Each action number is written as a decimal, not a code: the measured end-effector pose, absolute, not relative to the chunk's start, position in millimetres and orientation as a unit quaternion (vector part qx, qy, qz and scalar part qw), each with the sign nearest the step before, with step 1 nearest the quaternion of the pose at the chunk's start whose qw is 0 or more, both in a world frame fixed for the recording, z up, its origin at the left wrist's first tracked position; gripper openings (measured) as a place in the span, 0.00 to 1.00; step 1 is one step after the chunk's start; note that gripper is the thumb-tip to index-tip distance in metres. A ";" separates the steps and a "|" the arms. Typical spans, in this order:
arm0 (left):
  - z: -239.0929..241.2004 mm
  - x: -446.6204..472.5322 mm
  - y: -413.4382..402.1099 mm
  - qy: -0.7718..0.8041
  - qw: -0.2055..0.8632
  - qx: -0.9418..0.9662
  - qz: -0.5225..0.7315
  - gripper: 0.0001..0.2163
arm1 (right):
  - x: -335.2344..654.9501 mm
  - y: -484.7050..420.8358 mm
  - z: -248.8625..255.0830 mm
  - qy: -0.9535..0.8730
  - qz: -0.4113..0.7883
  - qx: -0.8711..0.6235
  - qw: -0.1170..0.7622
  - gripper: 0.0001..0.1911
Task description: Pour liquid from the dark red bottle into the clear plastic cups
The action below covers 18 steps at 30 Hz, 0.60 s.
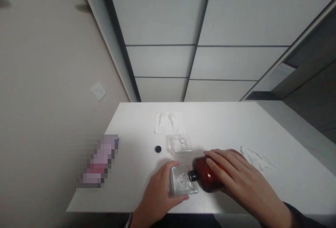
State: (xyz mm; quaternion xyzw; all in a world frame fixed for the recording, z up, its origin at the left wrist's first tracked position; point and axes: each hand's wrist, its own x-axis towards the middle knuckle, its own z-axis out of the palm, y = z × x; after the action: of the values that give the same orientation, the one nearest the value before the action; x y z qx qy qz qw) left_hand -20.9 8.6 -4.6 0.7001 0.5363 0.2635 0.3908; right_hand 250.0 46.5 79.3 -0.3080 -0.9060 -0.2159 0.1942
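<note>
L hand [157,193] curled round the clear glass bottle [183,183], pinning it flat on the worktop [225,123]. R hand [236,175] wrapped over the amber bottle [204,180], fingers fairly straight. It's tipped sideways with its neck at the clear one's opening. Cap's off: black cap [158,149] sits just beyond L hand. Can't tell if any liquid is across yet. 2nd clear bottle [181,143] beyond both hands, untouched afaict. Tissue [168,123] further out, another tissue [256,159] right of R hand.

Amber bottle [204,180], neck over clear dish [181,185]
</note>
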 end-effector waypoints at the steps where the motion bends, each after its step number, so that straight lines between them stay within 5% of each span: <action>1: -5.2 -20.8 8.5 0.537 0.391 0.699 0.266 0.38 | 249.9 46.7 78.9 -0.904 -0.217 -0.310 0.197 0.16; 18: 0.7 -20.7 9.9 0.525 0.393 0.710 0.258 0.39 | 248.9 44.8 81.6 -0.914 -0.206 -0.301 0.177 0.15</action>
State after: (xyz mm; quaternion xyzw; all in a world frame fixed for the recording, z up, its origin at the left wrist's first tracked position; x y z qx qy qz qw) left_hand -20.7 9.9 0.7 0.7097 0.5247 0.2583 0.3928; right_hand 248.9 44.8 81.6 -0.3010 -0.9142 -0.2060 0.1767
